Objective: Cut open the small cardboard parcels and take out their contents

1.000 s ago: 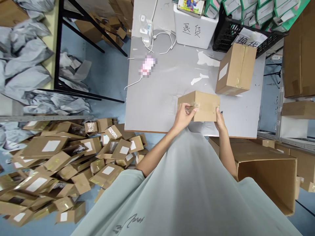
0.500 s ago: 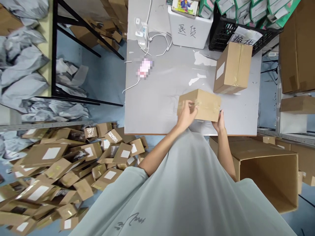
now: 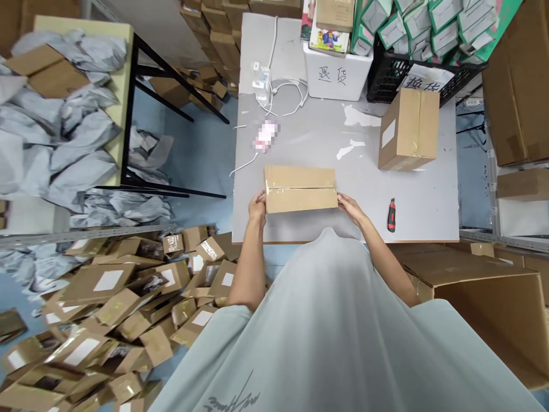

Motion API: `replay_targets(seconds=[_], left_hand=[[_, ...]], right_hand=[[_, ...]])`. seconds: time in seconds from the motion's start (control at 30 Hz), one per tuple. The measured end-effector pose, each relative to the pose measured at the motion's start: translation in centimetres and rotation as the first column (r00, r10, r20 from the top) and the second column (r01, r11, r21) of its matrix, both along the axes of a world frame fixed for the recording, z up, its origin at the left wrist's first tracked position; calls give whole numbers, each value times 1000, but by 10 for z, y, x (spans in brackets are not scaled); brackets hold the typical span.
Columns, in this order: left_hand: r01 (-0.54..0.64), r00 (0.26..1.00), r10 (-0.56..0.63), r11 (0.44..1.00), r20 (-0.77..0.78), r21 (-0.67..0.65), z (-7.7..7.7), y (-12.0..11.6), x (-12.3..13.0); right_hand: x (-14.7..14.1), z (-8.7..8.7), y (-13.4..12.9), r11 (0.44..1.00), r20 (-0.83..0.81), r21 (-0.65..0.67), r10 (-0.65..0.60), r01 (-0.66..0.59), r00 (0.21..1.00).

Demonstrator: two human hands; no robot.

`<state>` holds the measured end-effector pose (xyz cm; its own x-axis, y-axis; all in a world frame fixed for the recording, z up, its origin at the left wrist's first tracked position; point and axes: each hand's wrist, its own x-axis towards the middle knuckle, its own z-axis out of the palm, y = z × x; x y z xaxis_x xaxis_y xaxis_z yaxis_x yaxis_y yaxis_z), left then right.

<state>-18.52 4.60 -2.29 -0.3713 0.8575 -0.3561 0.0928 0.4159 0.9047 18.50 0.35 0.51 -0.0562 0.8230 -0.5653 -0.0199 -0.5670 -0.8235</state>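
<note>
A cardboard box [image 3: 300, 200] is held near the table's front edge, long side across. A thin dark line runs along the seam between its flaps. My left hand [image 3: 257, 207] grips the box's left end, its fingers partly hidden behind the cardboard. At the opposite end, my right hand [image 3: 350, 208] has its fingers closed on the lower right corner. To the right of that hand a red and black utility knife [image 3: 392, 216] lies on the table, apart from both hands.
On the grey table [image 3: 309, 140] stand a taller taped box [image 3: 407, 131], a white bin [image 3: 337, 77] and a black crate [image 3: 386, 71] of green-edged packages. A power strip [image 3: 262, 86] and cables lie at left. Opened boxes [image 3: 115, 280] cover the floor; a large carton [image 3: 480, 280] stands right.
The box has moved left and turned, its seam now facing up. My left hand has shifted to its left end. The utility knife now lies in plain view on the table.
</note>
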Motion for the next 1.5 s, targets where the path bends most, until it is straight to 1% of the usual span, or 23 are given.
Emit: replay_targets(seconds=[0.1, 0.17, 0.23, 0.3, 0.37, 0.43, 0.53, 0.63, 0.7, 0.73, 0.8, 0.83, 0.9, 0.97, 1.0, 1.07, 1.1, 1.17, 1.2, 1.27, 1.33, 1.4, 1.5], left_hand=[[-62, 994, 70, 993, 81, -103, -12, -19, -6], [-63, 987, 83, 987, 136, -145, -18, -30, 1], [-42, 980, 74, 984, 186, -173, -24, -38, 14], [-6, 974, 50, 981, 222, -193, -30, -43, 31], [39, 969, 15, 977, 247, -212, -33, -47, 47], [95, 965, -32, 968, 262, -232, -32, -50, 62], [164, 963, -97, 951, 251, -261, -23, -51, 72], [167, 976, -122, 951, 180, -260, -5, -37, 66], [132, 988, -109, 963, 108, -236, 10, -16, 57], [105, 993, -93, 972, 65, -212, 19, -3, 54], [67, 997, -70, 988, -16, -137, 37, 29, 55], [63, 996, -67, 994, -50, -91, 47, 45, 61], [97, 991, -96, 995, -92, 4, 68, 77, 89], [215, 973, -206, 973, -107, 84, 87, 103, 139], [315, 946, -303, 942, -113, 113, 95, 114, 170], [517, 855, -506, 849, -110, 109, 105, 130, 240], [571, 821, -562, 815, -101, 101, 107, 136, 275], [641, 767, -634, 763, -92, 84, 106, 146, 339], [666, 745, -661, 742, -87, 68, 103, 150, 365], [701, 712, -698, 712, -77, 40, 95, 156, 405], [727, 686, -725, 686, -62, 30, 85, 158, 429], [746, 666, -745, 665, -41, 35, 75, 156, 443], [765, 643, -766, 642, -2, 60, 62, 147, 462]], right_hand=[[-22, 17, -3, 976, -16, 196, 96, -91, 995], [-24, 26, -8, 955, 23, 283, 85, -88, 996], [-15, 33, -15, 947, 69, 317, 41, -61, 997], [1, 36, -25, 944, 108, 329, 3, -38, 994], [20, 38, -39, 946, 136, 323, -20, -25, 990], [36, 36, -55, 952, 153, 306, -43, -6, 987], [51, 26, -78, 967, 178, 254, -73, 25, 981], [62, 12, -87, 979, 220, 193, -106, 64, 970], [75, 6, -78, 971, 267, 197, -184, 134, 946], [84, 5, -69, 959, 314, 221, -240, 175, 919], [109, 7, -43, 925, 437, 292, -357, 245, 826], [124, 10, -27, 904, 495, 328, -410, 272, 766], [157, 17, 10, 865, 554, 378, -498, 331, 667], [189, 25, 48, 817, 548, 397, -576, 418, 607], [203, 29, 66, 790, 534, 399, -612, 465, 583], [226, 33, 96, 742, 501, 390, -668, 545, 551], [235, 34, 108, 724, 484, 378, -686, 577, 544], [245, 31, 125, 706, 443, 353, -704, 614, 554], [247, 28, 130, 706, 421, 348, -705, 617, 570], [249, 19, 134, 717, 382, 358, -697, 598, 607], [250, 10, 134, 728, 364, 381, -684, 569, 632], [256, 1, 130, 729, 360, 402, -683, 555, 636], [277, -8, 122, 718, 360, 428, -693, 549, 625]])
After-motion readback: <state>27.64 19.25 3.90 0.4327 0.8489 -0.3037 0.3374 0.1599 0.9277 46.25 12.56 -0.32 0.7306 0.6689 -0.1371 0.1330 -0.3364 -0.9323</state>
